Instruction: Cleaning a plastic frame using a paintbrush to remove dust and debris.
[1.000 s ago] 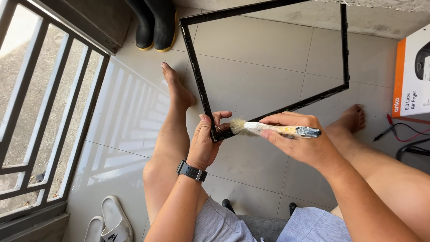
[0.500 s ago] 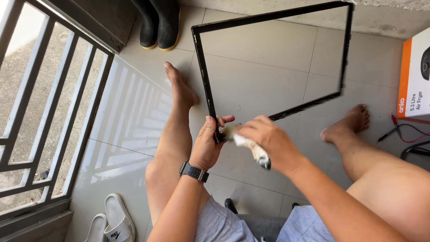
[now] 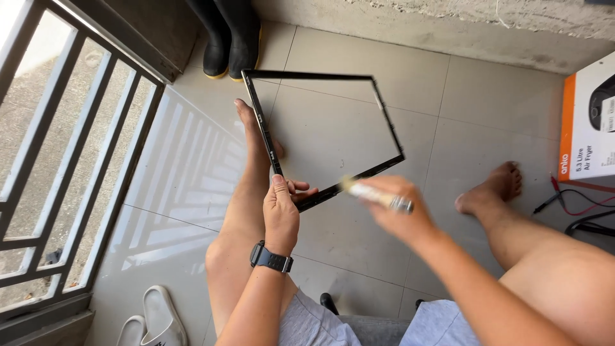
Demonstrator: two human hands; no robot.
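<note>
- A thin black rectangular frame [image 3: 323, 138] is held up off the tiled floor [image 3: 487, 109], tilted, its near corner low in front of the person and its far edge up toward the wall. It looks like an empty bezel, since the tiles show straight through it.
- The left hand [image 3: 282, 211] is closed round that near corner, thumb along the left rail, which steadies the frame for work on its near edge.
- The right hand [image 3: 394, 214], blurred, is wrapped round a small brush [image 3: 378, 195] with a pale handle and a metal ferrule; its bristle end meets the frame's near rail, just right of the left hand.
- A black smartwatch [image 3: 271, 259] sits on the left wrist.
- The person sits with bare legs spread, a foot either side of the frame, leaving room to hold it between them.
- Far left, black rubber boots [image 3: 232, 38] stand by the wall; a metal railing [image 3: 70, 147] runs along the left.
- Near left lie white slippers [image 3: 157, 317].
- Far right stands an orange and white appliance box [image 3: 586, 125], with red and black cables [image 3: 580, 208] beside it.
</note>
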